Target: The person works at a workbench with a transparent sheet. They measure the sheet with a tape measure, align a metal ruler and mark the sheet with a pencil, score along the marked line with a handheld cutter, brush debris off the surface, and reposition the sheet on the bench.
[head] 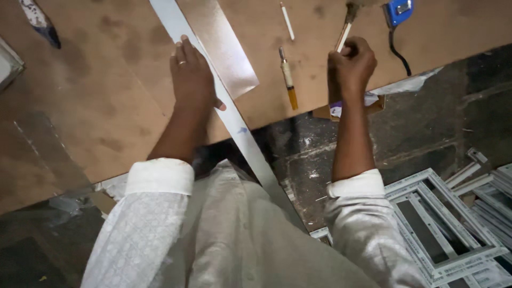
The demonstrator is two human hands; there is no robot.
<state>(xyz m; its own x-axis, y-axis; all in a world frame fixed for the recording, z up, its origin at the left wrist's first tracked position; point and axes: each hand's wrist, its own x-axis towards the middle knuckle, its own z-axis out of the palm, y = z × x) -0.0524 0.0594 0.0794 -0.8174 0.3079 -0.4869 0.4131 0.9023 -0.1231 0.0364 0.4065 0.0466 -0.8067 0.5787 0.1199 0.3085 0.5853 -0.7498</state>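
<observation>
My left hand [191,74] lies flat, palm down, on a long grey metal strip [234,120] that runs diagonally across the brown board [96,90] and past its near edge toward my body. A ring is on one finger. My right hand [352,64] is closed around the handle of a tool with a pale shaft [344,34] pointing away from me; its head is cut off at the top edge. A screwdriver with an amber handle [288,79] lies on the board between my hands.
A shiny sheet-metal piece [229,48] lies beside the strip. A white pencil-like stick [287,20] and a blue tape measure [397,10] sit at the far edge. Grey metal frames [442,224] are stacked on the dark floor at the lower right. A small cardboard box [335,111] pokes out under the board.
</observation>
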